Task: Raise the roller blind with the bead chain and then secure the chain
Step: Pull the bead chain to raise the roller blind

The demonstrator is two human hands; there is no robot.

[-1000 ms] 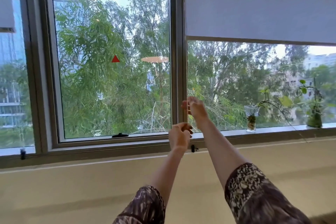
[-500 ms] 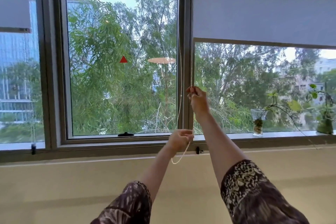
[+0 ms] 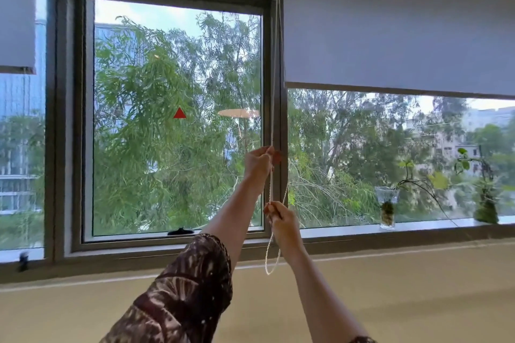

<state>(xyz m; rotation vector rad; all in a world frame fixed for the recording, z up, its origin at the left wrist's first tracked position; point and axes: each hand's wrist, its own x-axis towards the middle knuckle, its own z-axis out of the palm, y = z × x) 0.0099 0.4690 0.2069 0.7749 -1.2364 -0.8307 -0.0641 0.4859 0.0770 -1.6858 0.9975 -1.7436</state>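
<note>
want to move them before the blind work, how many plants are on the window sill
2, both on the right part of the sill: a clear glass vase with a cutting, and a leafy green plant further right near the frame edge. More may sit beyond the picture's right edge.

No readable text, labels, brands or numbers I can make out, only a small red triangle sticker [image 3: 179, 113] on the centre windowpane [image 3: 139, 147], about nine o'clock of my view's middle.

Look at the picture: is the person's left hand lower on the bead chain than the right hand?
No, the left hand grips the bead chain higher up, while the right hand holds it below.
</note>
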